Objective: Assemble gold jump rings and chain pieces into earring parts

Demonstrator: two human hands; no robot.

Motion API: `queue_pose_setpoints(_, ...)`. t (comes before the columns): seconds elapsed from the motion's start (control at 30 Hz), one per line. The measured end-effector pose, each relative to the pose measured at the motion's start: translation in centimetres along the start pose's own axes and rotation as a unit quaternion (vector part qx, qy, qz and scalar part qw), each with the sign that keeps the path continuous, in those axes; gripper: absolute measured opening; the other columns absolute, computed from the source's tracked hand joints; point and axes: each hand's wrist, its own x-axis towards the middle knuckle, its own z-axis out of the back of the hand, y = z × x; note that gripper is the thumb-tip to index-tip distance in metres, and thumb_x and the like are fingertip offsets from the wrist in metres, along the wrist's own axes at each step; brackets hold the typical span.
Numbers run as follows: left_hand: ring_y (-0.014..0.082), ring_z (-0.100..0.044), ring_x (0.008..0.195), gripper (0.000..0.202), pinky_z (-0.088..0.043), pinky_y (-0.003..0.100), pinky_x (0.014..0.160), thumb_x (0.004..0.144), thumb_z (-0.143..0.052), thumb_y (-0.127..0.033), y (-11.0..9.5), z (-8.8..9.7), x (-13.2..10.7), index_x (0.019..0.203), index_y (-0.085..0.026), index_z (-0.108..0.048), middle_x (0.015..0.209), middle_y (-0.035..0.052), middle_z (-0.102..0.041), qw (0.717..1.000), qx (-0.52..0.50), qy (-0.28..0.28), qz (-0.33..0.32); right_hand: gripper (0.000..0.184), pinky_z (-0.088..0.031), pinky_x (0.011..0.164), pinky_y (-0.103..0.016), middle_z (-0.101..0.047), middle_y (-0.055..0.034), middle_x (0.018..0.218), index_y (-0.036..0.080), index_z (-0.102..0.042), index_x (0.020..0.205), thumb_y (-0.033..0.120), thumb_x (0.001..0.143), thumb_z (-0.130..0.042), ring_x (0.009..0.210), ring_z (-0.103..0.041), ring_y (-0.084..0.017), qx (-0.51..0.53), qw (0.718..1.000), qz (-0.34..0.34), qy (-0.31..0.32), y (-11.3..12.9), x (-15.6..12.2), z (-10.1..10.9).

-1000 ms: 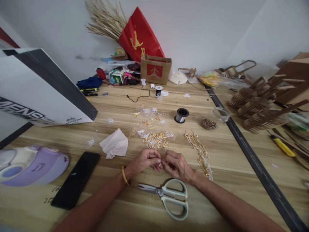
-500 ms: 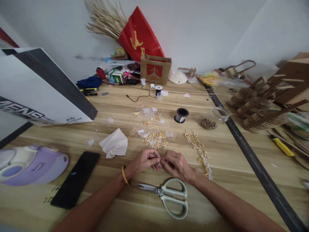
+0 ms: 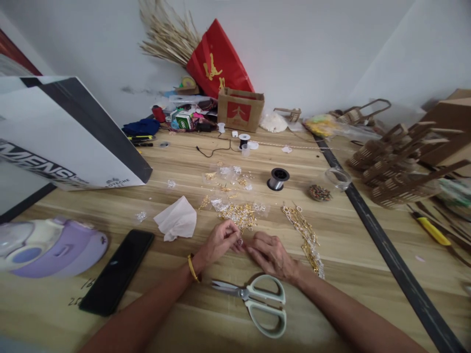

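Observation:
My left hand [image 3: 222,241] is closed in a pinch, with a small shiny ring-like piece [image 3: 240,241] showing at its fingertips. Close beside it, my right hand [image 3: 270,254] has its fingers curled together; whatever they pinch is too small to make out. Just beyond both hands lies a pile of gold and silver jewelry findings [image 3: 239,214]. Scissors with pale green handles [image 3: 253,296] rest on the table in front of my wrists. Finished-looking gold and silver chains [image 3: 305,235] lie to the right of my right hand.
A wire spool [image 3: 278,179] and a bowl of colored beads [image 3: 320,192] stand at the right, near small woven baskets [image 3: 393,166]. On the left are a tissue [image 3: 176,219], a black phone [image 3: 117,272], a purple-and-white device [image 3: 62,247] and a large box [image 3: 84,137].
The view has shifted slightly, so the table's contents sit a little differently in the picture. Both hands stay close together, the fingertips slightly farther apart.

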Motion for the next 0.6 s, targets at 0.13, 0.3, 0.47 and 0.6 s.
queue_pose_setpoints(0.13,0.0114,-0.064,0.054,0.036,-0.052,0.022,0.053,0.074,-0.065,-0.046,-0.05,-0.06,0.05,0.077,-0.015,-0.047,0.064,-0.0004,-0.064,1.000,-0.023,-0.009,0.000,0.021,-0.040,0.058,-0.026,-0.054,-0.0043,0.073,0.018,-0.054,0.084,0.020,0.096,-0.038,0.065,-0.051,-0.015,-0.007,1.000,0.007,0.006,0.23,0.03,0.05)
queue_pose_setpoints(0.3,0.0122,-0.063,0.052,0.038,-0.052,0.023,0.052,0.073,-0.065,-0.048,-0.10,-0.11,0.15,0.078,-0.016,-0.047,0.064,0.0002,-0.065,0.999,-0.034,-0.019,0.010,0.021,-0.040,0.056,-0.026,-0.053,-0.0040,0.071,0.018,-0.055,0.082,0.019,0.095,-0.038,0.064,-0.050,-0.015,-0.004,1.000,0.004,0.004,0.18,0.03,-0.03)
queue_pose_setpoints(0.47,0.0129,-0.063,0.052,0.037,-0.050,0.023,0.050,0.075,-0.063,-0.049,-0.28,-0.12,0.16,0.080,-0.016,-0.046,0.064,0.0013,-0.066,0.999,-0.031,-0.018,0.026,0.015,-0.045,0.060,-0.026,-0.056,-0.0064,0.082,0.018,-0.057,0.088,0.018,0.093,-0.043,0.072,-0.054,-0.015,0.026,0.999,-0.010,-0.020,0.32,0.22,0.23)
queue_pose_setpoints(0.6,0.0121,-0.061,0.049,0.037,-0.047,0.021,0.047,0.075,-0.062,-0.049,-0.10,-0.11,0.15,0.081,-0.016,-0.047,0.058,-0.0014,-0.062,1.000,-0.006,-0.020,0.014,0.012,-0.050,0.076,-0.031,-0.057,-0.0097,0.097,0.019,-0.056,0.093,0.015,0.090,-0.045,0.091,-0.057,-0.019,0.086,0.995,-0.001,-0.051,0.90,0.51,0.49)
